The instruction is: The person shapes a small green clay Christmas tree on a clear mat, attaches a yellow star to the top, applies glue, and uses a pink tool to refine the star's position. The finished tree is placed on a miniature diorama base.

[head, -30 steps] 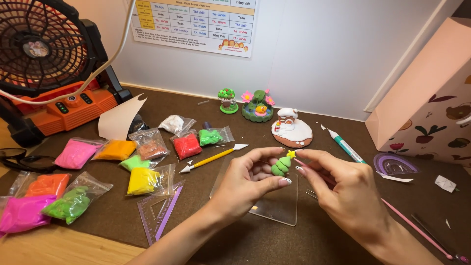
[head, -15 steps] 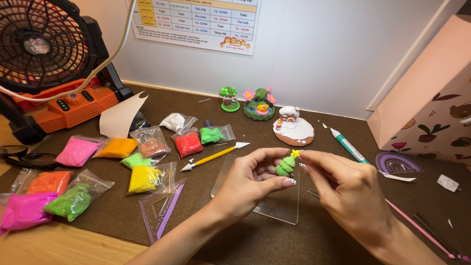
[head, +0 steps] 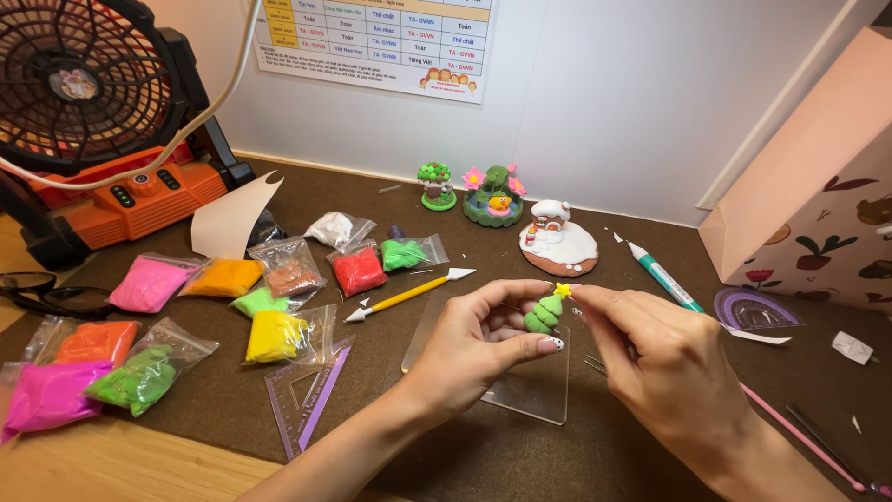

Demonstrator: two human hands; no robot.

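Note:
My left hand (head: 478, 344) pinches a small green clay tree (head: 544, 313) with a yellow star on top, held just above a clear acrylic plate (head: 530, 390). My right hand (head: 664, 358) meets it from the right, thumb and forefinger closed at the star's tip. Whether the right hand holds a tiny piece is too small to tell.
Several bags of coloured clay (head: 269, 335) lie at the left on a brown mat (head: 446, 232). A yellow sculpting tool (head: 409, 293), a purple set square (head: 307, 395), clay figurines (head: 557, 244), a teal pen (head: 662, 275), a pink stick (head: 799, 437), a black-and-orange fan (head: 102, 121) and a pink box (head: 818, 195) surround the hands.
Both hands hold the tree in nearly the same place; the right fingers have closed in on the star.

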